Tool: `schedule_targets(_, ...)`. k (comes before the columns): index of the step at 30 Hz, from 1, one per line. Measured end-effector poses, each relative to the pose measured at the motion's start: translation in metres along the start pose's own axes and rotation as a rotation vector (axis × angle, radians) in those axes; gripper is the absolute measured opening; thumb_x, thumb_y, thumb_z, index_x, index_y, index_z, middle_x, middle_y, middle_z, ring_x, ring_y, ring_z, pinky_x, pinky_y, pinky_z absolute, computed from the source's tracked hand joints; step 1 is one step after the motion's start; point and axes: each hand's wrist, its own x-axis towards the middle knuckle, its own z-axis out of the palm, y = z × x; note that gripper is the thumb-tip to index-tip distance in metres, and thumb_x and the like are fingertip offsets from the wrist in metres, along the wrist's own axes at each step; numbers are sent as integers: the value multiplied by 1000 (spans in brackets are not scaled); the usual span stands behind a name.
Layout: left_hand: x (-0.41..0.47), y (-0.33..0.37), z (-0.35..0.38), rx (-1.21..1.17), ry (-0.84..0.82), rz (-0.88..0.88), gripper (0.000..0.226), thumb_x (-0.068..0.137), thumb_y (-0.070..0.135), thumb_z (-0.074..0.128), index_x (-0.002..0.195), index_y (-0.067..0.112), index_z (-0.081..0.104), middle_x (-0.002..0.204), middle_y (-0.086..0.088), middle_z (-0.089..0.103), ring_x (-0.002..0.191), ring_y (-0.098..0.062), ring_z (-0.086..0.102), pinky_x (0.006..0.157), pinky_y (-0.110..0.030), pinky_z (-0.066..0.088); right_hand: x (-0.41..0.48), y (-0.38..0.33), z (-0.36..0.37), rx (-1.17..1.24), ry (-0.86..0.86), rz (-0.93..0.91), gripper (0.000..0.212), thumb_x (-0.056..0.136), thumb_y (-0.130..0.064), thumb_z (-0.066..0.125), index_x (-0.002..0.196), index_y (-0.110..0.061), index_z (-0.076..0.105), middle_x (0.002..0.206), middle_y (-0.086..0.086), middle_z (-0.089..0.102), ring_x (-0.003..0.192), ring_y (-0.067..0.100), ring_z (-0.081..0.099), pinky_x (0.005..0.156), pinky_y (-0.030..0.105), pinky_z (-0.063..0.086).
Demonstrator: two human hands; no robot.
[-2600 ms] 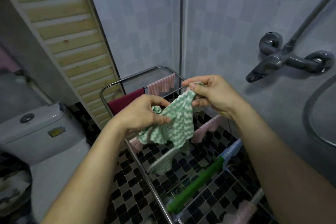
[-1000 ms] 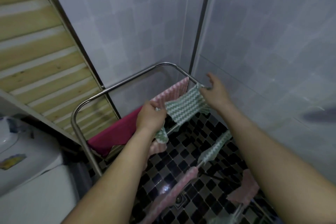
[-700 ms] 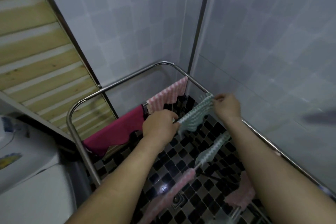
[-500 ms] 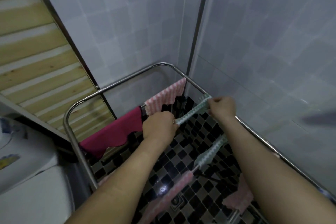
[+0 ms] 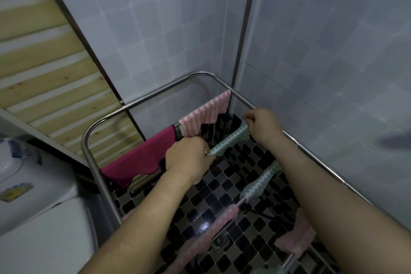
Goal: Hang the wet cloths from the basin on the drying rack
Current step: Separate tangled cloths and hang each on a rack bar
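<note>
A green-and-white zigzag cloth (image 5: pixel 230 140) lies stretched over a bar of the steel drying rack (image 5: pixel 142 102). My left hand (image 5: pixel 189 159) pinches its near-left end and my right hand (image 5: pixel 262 123) pinches its far-right end by the rack's side rail. On the bar behind hang a dark red cloth (image 5: pixel 142 159) and a pink striped cloth (image 5: pixel 205 113). Nearer bars carry another green zigzag cloth (image 5: pixel 259 184) and two pink cloths (image 5: pixel 206 236) (image 5: pixel 298 238). The basin is out of view.
A white toilet tank (image 5: pixel 29 196) stands close at the left of the rack. Pale tiled walls (image 5: pixel 322 62) close in behind and on the right, with a wooden slatted panel (image 5: pixel 44 69) at the left. The floor is black checkered tile (image 5: pixel 213 191).
Both hands carried the bunched green cloth from in front of me to the rack, spread it over a bar and pulled it flat along that bar.
</note>
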Motion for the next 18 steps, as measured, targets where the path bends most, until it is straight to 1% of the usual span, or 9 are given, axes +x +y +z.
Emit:
schedule_targets(2, 2, -1, 4, 4, -20, 5, 22, 92, 38, 57, 89, 24, 73, 81, 4, 72, 72, -16, 65, 55, -25, 41, 1, -1, -1, -53, 25, -19, 23, 93, -14, 56, 109, -9, 71, 111, 14, 71, 104, 34, 63, 87, 37, 50)
schedule_targets(4, 4, -1, 6, -5, -46, 5, 24, 94, 31, 52, 88, 21, 73, 77, 3, 70, 67, -15, 64, 50, -25, 41, 1, -4, -3, -40, 89, -12, 21, 93, -21, 56, 101, -8, 71, 102, 16, 72, 96, 36, 64, 79, 38, 50)
schedule_targets(5, 5, -1, 6, -10, -60, 5, 26, 94, 29, 49, 87, 20, 73, 76, 3, 69, 65, -15, 62, 50, -26, 41, -1, -5, -5, -12, 111, -13, 21, 93, -22, 56, 98, -8, 71, 98, 17, 72, 93, 36, 64, 76, 38, 49)
schedule_targets(7, 5, -1, 4, -14, -38, 8, 29, 95, 31, 46, 87, 20, 72, 76, 4, 67, 65, -14, 60, 51, -26, 39, -5, -6, -10, 10, 126, -91, 22, 92, -24, 58, 93, -7, 72, 93, 16, 72, 89, 35, 64, 74, 37, 48)
schedule_targets(10, 2, 0, 2, 3, 9, 30, 22, 92, 42, 55, 94, 27, 71, 82, 5, 69, 71, -16, 62, 56, -26, 40, -21, -5, -12, -79, 15, -243, 26, 90, -35, 62, 94, -14, 76, 94, 9, 72, 90, 30, 62, 80, 37, 49)
schedule_targets(12, 0, 2, 2, 14, 15, 11, 19, 90, 41, 59, 100, 29, 71, 85, 4, 71, 77, -19, 65, 59, -28, 42, -31, -3, -5, -165, -48, -307, 27, 90, -37, 62, 99, -15, 75, 100, 6, 70, 94, 29, 59, 85, 37, 46)
schedule_targets(13, -1, 2, 2, 9, 13, -5, 19, 91, 39, 59, 100, 28, 72, 85, 3, 71, 77, -20, 65, 59, -27, 41, -34, -2, 1, -188, -35, -327, 28, 92, -36, 60, 101, -15, 74, 104, 6, 68, 96, 29, 58, 87, 36, 44)
schedule_targets(15, -2, 3, 2, -27, -4, -29, 18, 92, 35, 59, 98, 27, 73, 87, 2, 72, 77, -19, 65, 60, -27, 42, -37, -2, 8, -235, 14, -331, 29, 95, -35, 55, 104, -14, 72, 110, 4, 67, 100, 28, 56, 92, 35, 39)
schedule_targets(18, -6, -2, -1, -161, -22, -62, 20, 91, 32, 59, 106, 26, 71, 106, 1, 72, 92, -20, 66, 69, -28, 46, -39, -2, 12, -232, -28, -259, 34, 98, -37, 47, 110, -13, 68, 118, 4, 65, 107, 28, 52, 96, 36, 36)
